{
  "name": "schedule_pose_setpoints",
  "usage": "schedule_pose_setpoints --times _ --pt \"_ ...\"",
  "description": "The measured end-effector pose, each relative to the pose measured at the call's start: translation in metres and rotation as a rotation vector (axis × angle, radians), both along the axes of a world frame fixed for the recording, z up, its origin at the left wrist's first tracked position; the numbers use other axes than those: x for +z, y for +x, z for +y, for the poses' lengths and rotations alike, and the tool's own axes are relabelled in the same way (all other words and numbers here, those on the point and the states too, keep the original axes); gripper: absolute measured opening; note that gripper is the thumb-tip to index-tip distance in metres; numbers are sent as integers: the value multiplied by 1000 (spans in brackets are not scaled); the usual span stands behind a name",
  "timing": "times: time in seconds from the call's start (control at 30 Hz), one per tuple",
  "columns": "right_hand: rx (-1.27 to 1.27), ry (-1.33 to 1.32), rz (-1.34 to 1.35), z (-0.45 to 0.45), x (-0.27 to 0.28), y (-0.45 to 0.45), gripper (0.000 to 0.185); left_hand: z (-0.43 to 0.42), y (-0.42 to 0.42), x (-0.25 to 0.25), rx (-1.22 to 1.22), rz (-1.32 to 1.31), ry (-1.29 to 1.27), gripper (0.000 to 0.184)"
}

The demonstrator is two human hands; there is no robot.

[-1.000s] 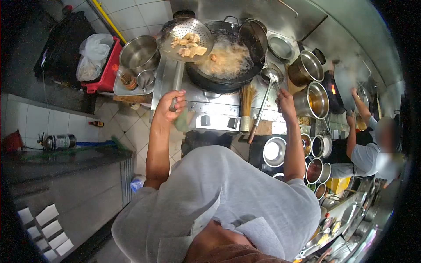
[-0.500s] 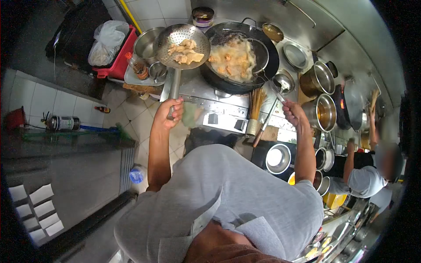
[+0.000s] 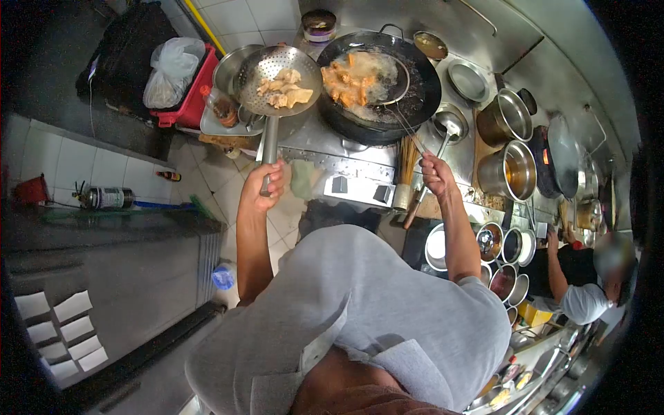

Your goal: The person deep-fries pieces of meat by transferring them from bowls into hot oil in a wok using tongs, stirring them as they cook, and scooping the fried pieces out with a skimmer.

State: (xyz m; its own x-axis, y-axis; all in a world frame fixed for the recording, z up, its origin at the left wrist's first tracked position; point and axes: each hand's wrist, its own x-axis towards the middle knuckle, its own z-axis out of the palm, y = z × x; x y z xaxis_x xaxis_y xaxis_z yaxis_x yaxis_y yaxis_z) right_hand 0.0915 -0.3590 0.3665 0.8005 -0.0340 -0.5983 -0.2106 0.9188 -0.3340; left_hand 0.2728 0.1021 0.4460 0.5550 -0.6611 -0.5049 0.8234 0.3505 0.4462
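My left hand (image 3: 265, 187) is wrapped round the metal handle of a perforated skimmer (image 3: 252, 90). Several pale battered pieces (image 3: 285, 88) lie in its bowl, level with the wok's left rim. In my right hand (image 3: 437, 174) is the thin handle of a wire strainer (image 3: 400, 104), whose round head dips into the black wok (image 3: 425, 100). Golden-brown fried pieces (image 3: 349, 84) sit among foaming oil toward the wok's left side. Just right of the wok, a metal ladle (image 3: 449, 128) rests with its wooden-ended handle passing near my right hand.
A bamboo brush (image 3: 407, 162) stands at the stove front. Steel pots (image 3: 508, 169) and a metal bowl (image 3: 468, 81) line the right side. At left are a red bin (image 3: 197, 97) and a sauce bottle (image 3: 223, 107). A co-worker (image 3: 584, 297) stands far right.
My right hand has moved left with the wire strainer, and the fried pieces have shifted to the wok's left side, looking browner. The skimmer has moved slightly left and down.
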Motion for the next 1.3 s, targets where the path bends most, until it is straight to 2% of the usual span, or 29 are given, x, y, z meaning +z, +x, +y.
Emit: schedule_pose_setpoints --times 0.2,0.33,0.4,0.57,0.63,0.67,0.73,0.77,0.83,1.07,1.2,1.23,1.27,1.3 --pt "-74 -59 0 15 26 -14 9 2 -6 1 -1 -17 -5 12" --pt "-93 -179 -1 9 37 -23 18 4 -6 -1 -7 -11 2 11" --pt "-88 -311 27 9 52 -24 11 5 -7 -1 -16 -6 -6 11" --pt "-76 -524 59 10 61 -23 19 4 -10 1 -15 7 -5 11" --pt "-11 -804 128 7 68 -21 25 2 -10 0 -20 23 -25 11" --pt "-10 -806 128 11 70 -19 25 2 -11 1 -13 34 -16 11" --pt "-29 -1057 191 25 75 -17 20 3 -12 3 -11 47 -6 10" --pt "-31 -1058 194 24 76 -18 20 3 -12 3 -11 43 -2 10" --pt "-4 -1074 162 21 78 -19 32 2 -12 3 -10 40 1 10" --pt "4 -1222 189 41 104 -25 42 4 -12 0 -11 37 -15 10" --pt "19 -1446 129 62 112 -27 45 4 -13 0 7 36 -14 9" --pt "-31 -1555 56 68 99 -22 42 4 -13 0 9 36 -15 9" --pt "-3 -1473 87 74 92 -23 43 4 -13 0 14 28 -16 9" --pt "26 -1580 60 76 73 -18 42 5 -14 -1 20 20 -18 10"
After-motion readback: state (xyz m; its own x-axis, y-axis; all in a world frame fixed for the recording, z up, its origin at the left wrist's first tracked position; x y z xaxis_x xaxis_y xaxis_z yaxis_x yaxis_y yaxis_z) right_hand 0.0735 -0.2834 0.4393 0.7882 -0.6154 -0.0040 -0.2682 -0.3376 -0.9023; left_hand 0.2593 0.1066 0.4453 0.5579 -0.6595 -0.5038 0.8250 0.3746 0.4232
